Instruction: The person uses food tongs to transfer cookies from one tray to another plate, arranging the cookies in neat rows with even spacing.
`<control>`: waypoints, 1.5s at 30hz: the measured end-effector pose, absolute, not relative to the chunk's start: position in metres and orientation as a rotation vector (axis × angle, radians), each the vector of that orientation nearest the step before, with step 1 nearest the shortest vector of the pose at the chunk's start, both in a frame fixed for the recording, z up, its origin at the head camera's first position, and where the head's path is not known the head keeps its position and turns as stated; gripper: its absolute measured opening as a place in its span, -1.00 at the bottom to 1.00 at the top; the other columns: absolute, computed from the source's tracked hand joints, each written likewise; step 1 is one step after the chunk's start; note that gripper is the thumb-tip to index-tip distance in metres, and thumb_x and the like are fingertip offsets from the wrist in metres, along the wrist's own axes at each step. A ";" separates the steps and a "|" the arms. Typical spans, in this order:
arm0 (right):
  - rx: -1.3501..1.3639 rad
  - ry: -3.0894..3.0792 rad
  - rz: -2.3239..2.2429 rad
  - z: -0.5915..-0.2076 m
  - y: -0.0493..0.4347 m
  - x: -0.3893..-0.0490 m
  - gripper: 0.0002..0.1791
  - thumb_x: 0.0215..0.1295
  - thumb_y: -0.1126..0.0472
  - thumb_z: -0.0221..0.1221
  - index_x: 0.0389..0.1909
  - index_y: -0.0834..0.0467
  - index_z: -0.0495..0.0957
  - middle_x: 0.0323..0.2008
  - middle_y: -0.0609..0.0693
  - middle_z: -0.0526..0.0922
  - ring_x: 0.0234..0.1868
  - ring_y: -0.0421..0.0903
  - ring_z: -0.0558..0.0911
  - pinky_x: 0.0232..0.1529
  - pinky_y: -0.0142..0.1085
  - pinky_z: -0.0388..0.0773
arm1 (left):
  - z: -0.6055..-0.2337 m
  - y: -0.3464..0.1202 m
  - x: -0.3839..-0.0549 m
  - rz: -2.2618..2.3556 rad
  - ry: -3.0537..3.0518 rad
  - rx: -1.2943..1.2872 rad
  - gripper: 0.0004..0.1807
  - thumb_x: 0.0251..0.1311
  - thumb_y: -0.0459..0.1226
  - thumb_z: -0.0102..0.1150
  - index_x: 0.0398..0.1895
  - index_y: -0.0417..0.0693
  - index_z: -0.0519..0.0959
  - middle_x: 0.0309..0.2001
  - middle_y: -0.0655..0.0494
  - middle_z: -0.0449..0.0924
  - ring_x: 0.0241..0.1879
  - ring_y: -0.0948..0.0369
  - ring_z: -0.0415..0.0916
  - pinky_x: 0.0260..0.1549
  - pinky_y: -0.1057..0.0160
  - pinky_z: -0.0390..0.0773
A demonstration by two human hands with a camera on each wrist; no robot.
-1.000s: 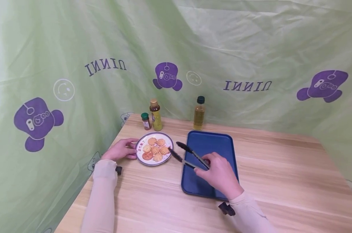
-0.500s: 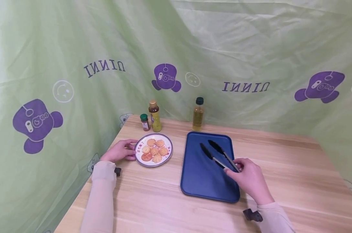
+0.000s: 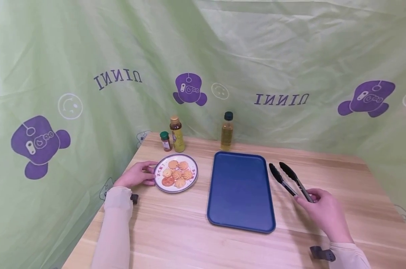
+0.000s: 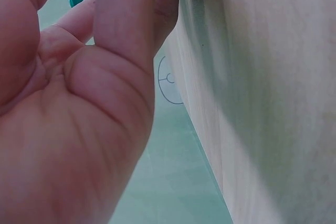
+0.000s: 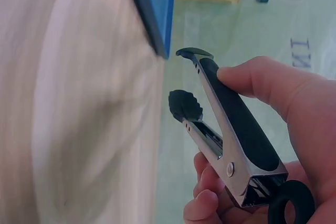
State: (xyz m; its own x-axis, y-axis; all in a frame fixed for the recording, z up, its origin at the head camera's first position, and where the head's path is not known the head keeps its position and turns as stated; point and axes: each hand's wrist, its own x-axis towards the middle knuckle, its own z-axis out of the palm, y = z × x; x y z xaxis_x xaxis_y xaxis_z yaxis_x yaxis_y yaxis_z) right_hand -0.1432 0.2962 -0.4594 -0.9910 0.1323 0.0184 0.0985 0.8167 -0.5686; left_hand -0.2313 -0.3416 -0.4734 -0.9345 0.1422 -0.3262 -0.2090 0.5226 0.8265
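Observation:
In the head view, a round white plate [image 3: 166, 188] with a dark rim line and red characters bears several cookies [image 3: 177, 174], one of them pretzel-shaped. My left hand [image 3: 135, 175] rests at the plate's left rim, fingers stretched toward it; the left wrist view [image 4: 79, 103] shows mostly my palm, with the plate hidden. On the right, my right hand [image 3: 328, 215] grips metal tongs [image 3: 277, 174] with black tips, held above the table beside the tray. The tong arms are spread with nothing between them, and my thumb presses the black grip [image 5: 239, 119].
A dark blue tray [image 3: 239, 194] with nothing on it lies mid-table. Behind stand a small green-capped jar [image 3: 166, 142], a yellow-labelled bottle [image 3: 177, 136] and a dark-capped bottle of yellow liquid [image 3: 227, 132]. A green printed curtain [image 3: 203, 48] hangs behind the wooden table [image 3: 176, 231].
My right hand has carried the tongs rightward, from near the plate, across the tray, to the tray's right side. My left hand stays at the plate, and the cookies have not moved.

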 end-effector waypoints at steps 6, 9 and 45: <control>-0.279 -2.988 0.893 -0.463 0.312 -0.144 -0.16 0.51 -0.20 0.39 0.35 0.50 0.56 0.02 0.45 0.77 -0.07 0.28 0.76 -0.20 -0.08 0.64 | -0.475 -0.341 -0.228 1.367 2.411 -0.082 -0.27 0.59 -0.40 0.26 0.74 -0.20 0.27 0.30 -0.32 0.50 -0.18 0.23 0.82 -0.07 0.25 0.93; -0.334 -3.001 0.895 -0.463 0.315 -0.144 -0.13 0.53 -0.22 0.35 0.39 0.51 0.52 0.09 0.51 0.74 0.00 0.37 0.75 -0.13 0.08 0.67 | -0.477 -0.341 -0.228 1.364 2.405 -0.099 -0.27 0.60 -0.38 0.27 0.74 -0.16 0.28 0.31 -0.29 0.51 -0.16 0.23 0.83 -0.06 0.26 0.93; -0.454 -2.980 0.728 -0.474 0.309 -0.137 -0.14 0.32 -0.15 0.47 0.26 0.53 0.54 0.07 0.59 0.71 -0.03 0.53 0.73 -0.36 0.02 0.63 | -0.472 -0.340 -0.226 1.363 2.422 -0.095 -0.27 0.60 -0.39 0.25 0.74 -0.21 0.27 0.28 -0.32 0.52 -0.16 0.20 0.82 -0.08 0.23 0.94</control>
